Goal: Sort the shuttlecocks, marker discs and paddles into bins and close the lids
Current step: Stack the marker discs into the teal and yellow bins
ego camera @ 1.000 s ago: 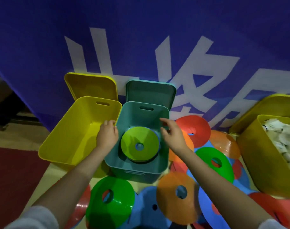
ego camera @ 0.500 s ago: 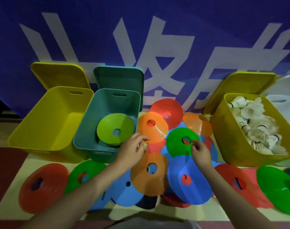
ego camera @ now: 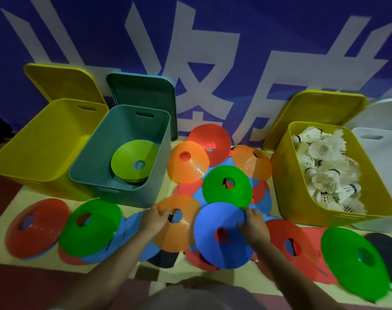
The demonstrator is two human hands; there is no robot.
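Behind the work stands a blue banner (ego camera: pixel 280 52) with big white characters, and the bins line up against it on a pale floor (ego camera: pixel 2 222). Your left hand (ego camera: pixel 152 220) is curled on the near orange disc (ego camera: pixel 179 224), fingertips hooked at its centre hole, so that disc is held. Your right hand (ego camera: pixel 253 224) grips the far edge of the blue disc (ego camera: pixel 215 238), thumb on top; whether the fingers reach under the rim is hidden.

Both discs overlap, the blue one lying partly over the orange, so lift the blue first or raise the two together, or the orange will likely drag its neighbours. Keep each disc flat as it comes up. These thin cones probably flex, so a rim pinch may let the blue one droop; slide your fingers further beneath it.

Carry them left to the teal bin (ego camera: pixel 159 166), just beyond your left hand, where a lime disc (ego camera: pixel 128 159) tops a stack. Drop them hole over hole so the stack stays low enough for the teal lid (ego camera: pixel 143 95) leaning behind it.

Many discs remain: the green disc (ego camera: pixel 226 186) just past your hands, others red and orange around it. The shuttlecocks (ego camera: pixel 324 168) already fill the yellow bin (ego camera: pixel 291 198) at right; the yellow bin at left (ego camera: pixel 34 157) looks empty.
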